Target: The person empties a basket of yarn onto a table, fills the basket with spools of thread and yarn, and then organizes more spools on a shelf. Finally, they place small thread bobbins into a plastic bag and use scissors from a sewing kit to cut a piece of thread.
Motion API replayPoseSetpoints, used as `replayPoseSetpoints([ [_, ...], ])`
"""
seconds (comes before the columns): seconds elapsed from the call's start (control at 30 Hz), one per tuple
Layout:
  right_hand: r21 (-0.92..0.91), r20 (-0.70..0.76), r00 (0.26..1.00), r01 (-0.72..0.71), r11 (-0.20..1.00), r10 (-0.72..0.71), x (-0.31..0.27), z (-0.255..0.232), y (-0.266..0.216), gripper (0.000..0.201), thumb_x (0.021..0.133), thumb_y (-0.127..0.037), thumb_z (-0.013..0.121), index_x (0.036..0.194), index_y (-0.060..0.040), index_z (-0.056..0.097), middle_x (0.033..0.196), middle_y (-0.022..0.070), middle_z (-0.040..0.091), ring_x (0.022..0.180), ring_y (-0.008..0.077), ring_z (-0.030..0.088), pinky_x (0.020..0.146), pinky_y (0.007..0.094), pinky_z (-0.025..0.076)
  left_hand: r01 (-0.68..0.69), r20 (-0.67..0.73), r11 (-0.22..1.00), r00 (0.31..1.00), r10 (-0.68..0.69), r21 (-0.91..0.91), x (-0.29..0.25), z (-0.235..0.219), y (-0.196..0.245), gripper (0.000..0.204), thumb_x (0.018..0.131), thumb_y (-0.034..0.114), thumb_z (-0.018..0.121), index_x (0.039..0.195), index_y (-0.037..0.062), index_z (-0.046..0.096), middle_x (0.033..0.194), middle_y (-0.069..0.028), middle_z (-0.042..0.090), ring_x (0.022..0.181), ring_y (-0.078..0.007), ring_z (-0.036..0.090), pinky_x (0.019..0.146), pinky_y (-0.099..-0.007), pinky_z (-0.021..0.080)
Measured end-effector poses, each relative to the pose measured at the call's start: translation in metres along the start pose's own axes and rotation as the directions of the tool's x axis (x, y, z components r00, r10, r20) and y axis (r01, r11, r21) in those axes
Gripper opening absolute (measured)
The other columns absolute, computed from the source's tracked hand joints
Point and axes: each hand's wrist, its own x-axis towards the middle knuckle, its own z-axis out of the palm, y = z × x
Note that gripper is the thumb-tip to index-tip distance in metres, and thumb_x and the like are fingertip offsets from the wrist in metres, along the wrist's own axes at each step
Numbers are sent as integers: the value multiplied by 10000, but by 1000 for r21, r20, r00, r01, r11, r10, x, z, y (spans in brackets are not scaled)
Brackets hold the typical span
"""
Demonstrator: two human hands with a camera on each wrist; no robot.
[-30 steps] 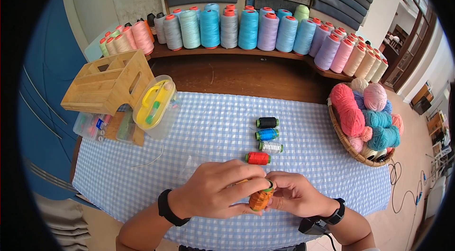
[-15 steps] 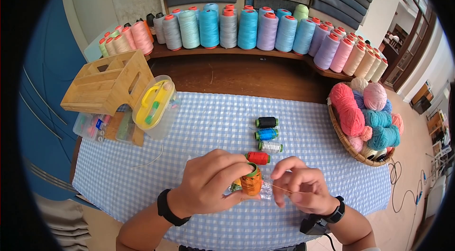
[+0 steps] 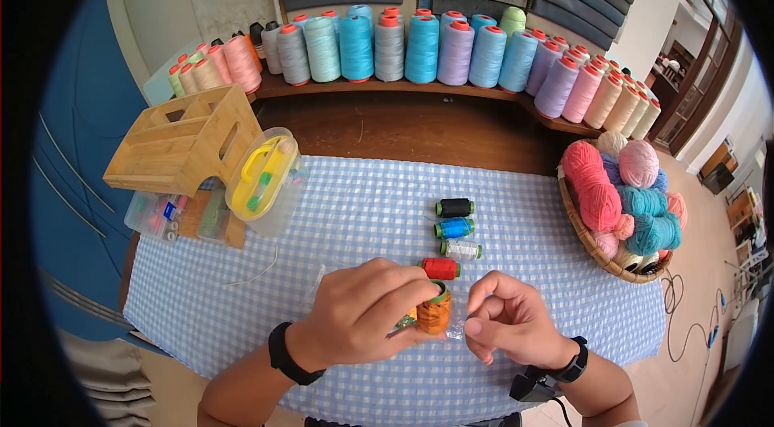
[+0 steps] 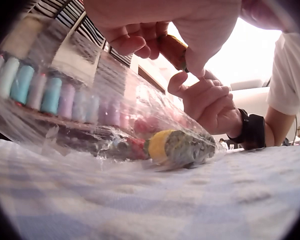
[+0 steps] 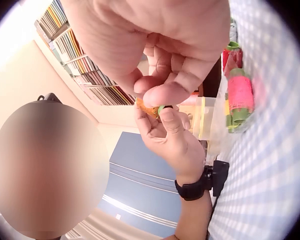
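Observation:
The left hand (image 3: 363, 310) grips an orange thread spool (image 3: 434, 316) with a green rim, held upright above the cloth. Just right of it, the right hand (image 3: 516, 326) has thumb and forefinger tips together in a pinch; the fine thread between them is barely discernible. Under the hands lies a clear plastic bag (image 3: 456, 324), and the left wrist view shows a yellow spool (image 4: 161, 146) inside it. In the right wrist view the right hand (image 5: 160, 50) is close to the camera, with the orange spool (image 5: 147, 108) beyond its fingertips.
Black (image 3: 455, 208), blue (image 3: 455, 228), white (image 3: 461, 249) and red (image 3: 440, 268) spools form a column beyond the hands. At right stands a yarn basket (image 3: 574, 221); at left, a wooden rack (image 3: 173, 145) and yellow-lidded box (image 3: 262, 177). Large cones line the back shelf (image 3: 403, 90).
A second ago both hands met at the spool. The right hand moved off to the right, drawing a thread visible half a second ago; its thumb and forefinger have since risen slightly.

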Motion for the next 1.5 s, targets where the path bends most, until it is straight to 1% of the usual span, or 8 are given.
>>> replayPoseSetpoints([
  [0.13,-243,27,998,-55,968,64,-1,-5,3,137,996,-112,668,964,21,676,723,35,632,576,59,545,504,218,431,41,-33,999,999,-41,-19,-2,2,-1,565,666,349,919,1091,84,656,1007,-57,680,792,-169,681,595,-243,545],
  [0.27,-217,-38,995,-101,971,95,0,-3,1,200,993,-115,671,839,10,696,780,35,646,666,68,565,565,224,452,32,-23,999,999,-32,-13,-1,1,0,563,674,356,917,1092,85,655,1004,-54,680,792,-163,681,598,-241,546],
  [0.43,-267,35,985,173,948,-170,7,0,12,172,981,-86,674,833,0,695,1111,97,651,976,131,587,874,278,482,35,-6,998,999,-35,-50,0,-1,1,566,676,357,914,1097,83,653,1007,-53,681,809,-176,689,612,-249,558],
  [0.53,-220,70,995,80,972,-66,6,0,5,187,973,-64,675,804,16,674,1210,124,641,1012,150,590,916,291,477,17,-1,994,1000,-18,-105,0,0,1,570,672,347,912,1106,86,651,1024,-51,679,842,-188,699,623,-254,567],
  [0.8,-216,149,988,-10,976,43,5,-9,14,203,918,65,649,726,18,600,1228,127,649,984,92,554,827,279,479,-16,100,986,994,33,-166,1,-1,1,523,674,414,908,1068,174,660,1155,-59,652,1023,-226,667,811,-346,575],
  [0.87,-202,160,987,1,979,32,4,-11,15,215,901,83,651,708,18,579,1212,124,653,968,85,551,802,274,479,-4,129,972,991,35,-235,0,0,1,727,599,272,945,1229,209,588,1284,-91,588,1111,-276,648,874,-387,573],
  [1.27,-236,152,980,163,958,-129,4,-2,18,180,852,79,711,726,3,606,1199,139,618,1037,179,624,892,311,525,89,155,966,987,-52,-243,1,0,3,676,666,259,932,1190,134,524,1299,-109,577,1112,-276,650,865,-383,564],
  [1.5,-482,104,970,243,842,-220,5,-1,17,154,839,48,747,747,-18,641,1160,124,643,1030,182,636,879,328,545,13,109,993,994,0,-120,0,1,0,575,667,328,943,1078,129,594,1170,-94,632,1009,-247,663,807,-347,557],
])
